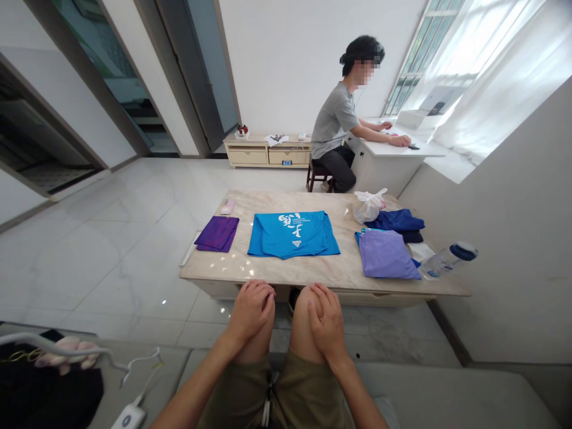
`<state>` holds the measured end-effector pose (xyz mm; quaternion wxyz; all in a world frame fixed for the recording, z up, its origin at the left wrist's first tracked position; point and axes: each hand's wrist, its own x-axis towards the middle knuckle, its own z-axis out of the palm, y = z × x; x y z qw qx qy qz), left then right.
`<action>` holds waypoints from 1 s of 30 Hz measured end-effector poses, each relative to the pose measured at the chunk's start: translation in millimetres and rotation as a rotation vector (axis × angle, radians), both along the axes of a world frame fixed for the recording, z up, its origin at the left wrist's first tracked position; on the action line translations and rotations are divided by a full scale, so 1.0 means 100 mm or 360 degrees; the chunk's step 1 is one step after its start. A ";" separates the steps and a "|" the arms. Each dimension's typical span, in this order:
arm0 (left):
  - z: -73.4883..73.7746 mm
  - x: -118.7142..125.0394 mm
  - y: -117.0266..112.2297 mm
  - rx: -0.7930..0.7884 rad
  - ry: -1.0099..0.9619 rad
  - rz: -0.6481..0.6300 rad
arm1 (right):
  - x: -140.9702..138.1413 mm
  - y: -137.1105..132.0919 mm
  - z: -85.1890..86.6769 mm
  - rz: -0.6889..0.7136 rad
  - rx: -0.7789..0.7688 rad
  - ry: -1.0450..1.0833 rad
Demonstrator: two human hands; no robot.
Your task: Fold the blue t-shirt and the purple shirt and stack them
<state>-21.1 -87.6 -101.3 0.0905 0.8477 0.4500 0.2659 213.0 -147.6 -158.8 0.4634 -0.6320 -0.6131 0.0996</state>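
The left hand (pixel 255 304) lies on top of the bare left knee (pixel 267 329), with its fingers bent softly over it and nothing held in them. The right hand (pixel 327 313) lies on the bare right knee (pixel 299 316) in the same way, fingers loose and a little apart, with nothing in them. Both hands are just beside the near edge of the long, low table with a shiny cream stone top (pixel 346 268). In the middle of this table, in front of the hands and not touching them, lies a bright blue folded cloth with white writing (pixel 290 238). To its left is a dark purple folded cloth (pixel 217 233), with a small pale pink box (pixel 227 207) behind it. To its right is a light purple folded cloth (pixel 388 255). Behind that sit a dark blue folded cloth (pixel 400 221) and a white plastic bag (pixel 367 207). A clear plastic bottle with a dark blue lid (pixel 447 261) is at the right end. Past the table, a person in a grey shirt (pixel 335 122) sits on a dark brown stool (pixel 316 170) at a white desk (pixel 386 155), with both arms on it.
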 end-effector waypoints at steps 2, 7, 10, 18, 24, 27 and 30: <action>0.00 -0.02 0.01 -0.0011 0.0015 -0.0002 | -0.01 -0.01 -0.01 -0.0012 -0.0001 0.0004; 0.01 -0.06 0.05 -0.0095 0.0074 -0.0016 | -0.02 -0.01 0.00 -0.0030 0.0004 0.0000; 0.01 -0.08 0.06 -0.0122 0.0087 -0.0018 | -0.02 -0.02 0.01 -0.0029 0.0005 0.0016; -0.04 -0.11 0.03 -0.0065 -0.0004 -0.0036 | 0.03 -0.01 -0.01 -0.0015 -0.0008 0.0028; -0.04 -0.10 0.03 -0.0075 -0.0001 -0.0034 | -0.02 0.00 0.00 -0.0021 -0.0001 -0.0012; -0.03 -0.09 0.02 -0.0070 0.0003 -0.0024 | -0.04 0.00 0.03 -0.0014 -0.0007 -0.0024; -0.02 -0.08 0.01 -0.0045 -0.0008 -0.0018 | -0.04 -0.01 0.03 -0.0001 -0.0005 -0.0030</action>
